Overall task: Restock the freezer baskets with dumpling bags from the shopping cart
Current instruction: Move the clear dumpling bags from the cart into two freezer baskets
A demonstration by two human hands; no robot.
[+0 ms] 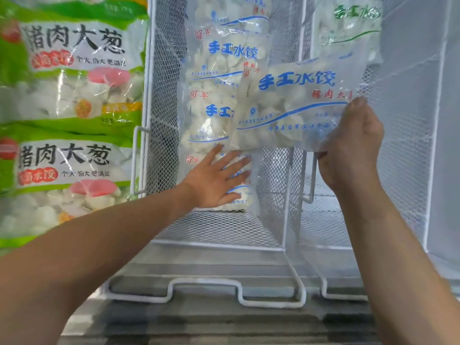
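Note:
A clear dumpling bag with blue lettering [293, 108] hangs over the middle white mesh basket [224, 230], and my right hand [351, 143] grips its right edge. My left hand [219, 178] lies flat with spread fingers on the nearest of several same-type bags [239, 195] stacked in that basket. More of these stacked bags [224, 58] run toward the back. The held bag overlaps the stack and the divider to the right.
Green-printed dumpling bags [69, 70] fill the left basket. A right basket [403, 150] of white mesh holds a green-lettered bag [348, 28] at its far end. The baskets' wire handles [204, 285] and the freezer's front rim lie near me.

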